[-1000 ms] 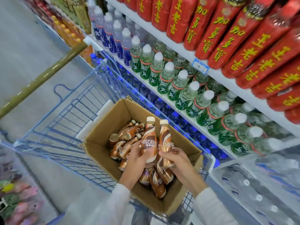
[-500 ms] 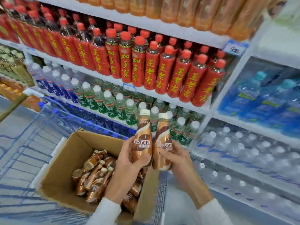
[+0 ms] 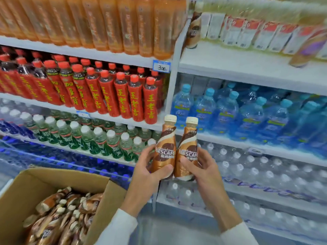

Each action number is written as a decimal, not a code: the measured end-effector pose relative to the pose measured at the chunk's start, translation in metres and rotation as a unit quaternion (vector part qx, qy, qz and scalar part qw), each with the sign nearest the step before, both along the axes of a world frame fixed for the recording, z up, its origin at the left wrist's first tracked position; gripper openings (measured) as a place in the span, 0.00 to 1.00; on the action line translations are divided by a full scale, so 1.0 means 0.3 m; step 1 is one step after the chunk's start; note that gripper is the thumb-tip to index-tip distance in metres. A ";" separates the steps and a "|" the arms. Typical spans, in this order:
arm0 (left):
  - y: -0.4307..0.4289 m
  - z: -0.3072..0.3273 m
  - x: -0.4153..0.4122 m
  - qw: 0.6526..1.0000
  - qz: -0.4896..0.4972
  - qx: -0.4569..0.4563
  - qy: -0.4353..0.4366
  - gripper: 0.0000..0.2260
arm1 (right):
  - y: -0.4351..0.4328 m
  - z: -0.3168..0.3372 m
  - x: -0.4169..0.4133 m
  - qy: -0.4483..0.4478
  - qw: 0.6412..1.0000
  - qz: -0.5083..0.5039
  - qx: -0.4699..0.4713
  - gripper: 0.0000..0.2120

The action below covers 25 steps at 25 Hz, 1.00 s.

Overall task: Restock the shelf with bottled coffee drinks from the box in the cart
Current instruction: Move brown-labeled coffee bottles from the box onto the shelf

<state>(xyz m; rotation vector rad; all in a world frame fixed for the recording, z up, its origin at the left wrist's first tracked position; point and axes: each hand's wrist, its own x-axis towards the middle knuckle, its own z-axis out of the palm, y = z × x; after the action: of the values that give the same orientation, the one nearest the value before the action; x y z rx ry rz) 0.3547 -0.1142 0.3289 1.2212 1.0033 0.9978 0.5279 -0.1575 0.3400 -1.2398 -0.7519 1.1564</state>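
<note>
- Head view: left hand [image 3: 146,171] grips one upright brown plastic coffee bottle [image 3: 165,147].
- Right hand [image 3: 203,167] grips a second identical bottle [image 3: 188,149], touching the first.
- Open cardboard box [image 3: 104,197] holds more below.

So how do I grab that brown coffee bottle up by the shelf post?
Wrap your grip round the middle of the brown plastic coffee bottle, coming from the front. It stands upright, with the white shelf post close on its left and pale bottles on its right.

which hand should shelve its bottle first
Right, probably: the right hand holds its coffee bottle upright on the side nearer the bare upper shelf; the left hand would have to reach across it.
</note>
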 end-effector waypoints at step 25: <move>0.475 0.316 0.628 0.990 -0.076 0.111 -0.037 0.34 | 0.352 0.322 0.565 -0.069 0.986 -0.109 0.102 0.25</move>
<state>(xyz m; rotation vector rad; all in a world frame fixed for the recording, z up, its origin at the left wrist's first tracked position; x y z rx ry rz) 0.5430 0.0283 0.4235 1.4104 0.7440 1.0470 0.6974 -0.0520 0.4365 -1.2035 -0.7957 0.8019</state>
